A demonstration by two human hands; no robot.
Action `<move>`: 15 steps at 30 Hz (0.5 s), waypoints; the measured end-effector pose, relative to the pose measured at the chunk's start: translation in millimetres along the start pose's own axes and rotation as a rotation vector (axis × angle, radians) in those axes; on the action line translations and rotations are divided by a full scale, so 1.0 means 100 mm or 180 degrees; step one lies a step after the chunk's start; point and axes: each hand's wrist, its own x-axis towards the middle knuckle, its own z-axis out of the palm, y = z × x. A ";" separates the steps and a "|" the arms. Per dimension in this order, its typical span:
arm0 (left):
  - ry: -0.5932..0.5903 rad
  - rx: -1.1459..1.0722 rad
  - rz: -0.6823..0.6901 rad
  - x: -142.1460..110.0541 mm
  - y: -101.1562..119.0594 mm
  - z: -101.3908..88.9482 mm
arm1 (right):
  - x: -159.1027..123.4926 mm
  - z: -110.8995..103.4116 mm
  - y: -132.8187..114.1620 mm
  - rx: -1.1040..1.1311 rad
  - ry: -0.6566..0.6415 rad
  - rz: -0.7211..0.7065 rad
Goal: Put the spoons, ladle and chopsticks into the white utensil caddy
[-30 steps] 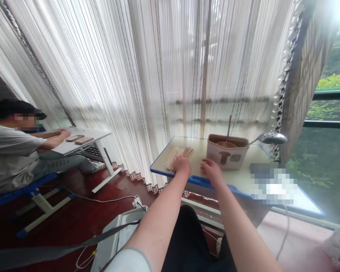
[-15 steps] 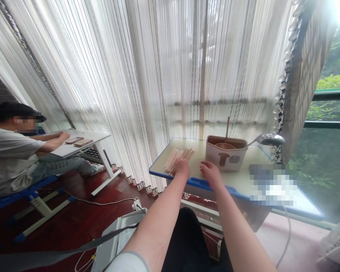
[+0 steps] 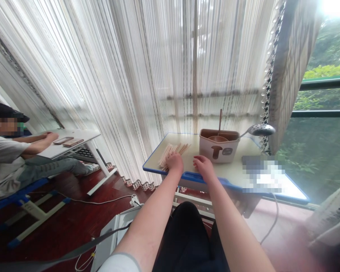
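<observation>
A small blue-edged table (image 3: 243,175) stands in front of me by the curtain. On its left part lies a pile of thin wooden sticks (image 3: 167,152). My left hand (image 3: 175,162) rests on the near end of that pile with its fingers curled over the sticks. My right hand (image 3: 203,166) lies on the tabletop beside it, fingers bent and a little apart, holding nothing I can see. Behind my right hand stands a white and brown compartment box (image 3: 218,145) with one stick upright in it.
A desk lamp head (image 3: 260,130) hangs over the table's right side, its cable trailing to the floor. Striped curtains hang behind. At the left another person sits at a white desk (image 3: 70,142). A white device (image 3: 113,234) and cables lie on the red floor.
The view has swung slightly, so the table and hands sit a little further left and higher in frame. Both hands stay where they were on the table.
</observation>
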 end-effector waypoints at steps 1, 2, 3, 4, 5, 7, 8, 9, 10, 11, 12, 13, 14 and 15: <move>0.0045 -0.0002 0.0029 0.00 0.00 -0.01 | 0.00 0.00 0.01 -0.0016 -0.0001 -0.0018; 0.0089 -0.0006 0.0060 -0.01 0.01 -0.01 | 0.00 0.00 0.01 -0.0036 0.0002 -0.0035; 0.0129 -0.0011 0.0089 -0.01 0.01 -0.02 | 0.00 0.00 0.02 -0.0057 0.0006 -0.0050; 0.0164 -0.0017 0.0113 -0.02 0.01 -0.03 | 0.00 0.00 0.02 -0.0077 0.0012 -0.0062; 0.0191 -0.0020 0.0131 -0.02 0.01 -0.04 | 0.01 0.00 0.03 -0.0093 0.0016 -0.0069; 0.0268 -0.0051 0.0201 -0.03 0.01 -0.05 | 0.01 0.00 0.02 -0.0105 0.0025 -0.0075; 0.0328 -0.0088 0.0261 -0.03 0.00 -0.05 | 0.01 0.00 0.02 -0.0101 0.0034 -0.0075; 0.0400 -0.0139 0.0324 -0.04 0.00 -0.05 | 0.01 0.00 0.02 -0.0093 0.0045 -0.0072; 0.0478 -0.0198 0.0379 -0.04 -0.01 -0.04 | 0.01 0.00 0.01 -0.0082 0.0057 -0.0069; 0.0552 -0.0261 0.0413 -0.04 -0.02 -0.04 | 0.01 0.00 0.01 -0.0071 0.0066 -0.0064; 0.0616 -0.0324 0.0423 -0.04 -0.02 -0.04 | 0.00 -0.01 0.00 -0.0063 0.0070 -0.0061; 0.0668 -0.0381 0.0405 -0.04 -0.03 -0.03 | 0.00 -0.01 -0.01 -0.0058 0.0063 -0.0059; 0.0713 -0.0437 0.0373 -0.04 -0.03 -0.03 | -0.01 -0.01 -0.01 -0.0054 0.0053 -0.0056; 0.0751 -0.0496 0.0341 -0.04 -0.04 -0.03 | -0.01 -0.01 -0.02 -0.0051 0.0041 -0.0053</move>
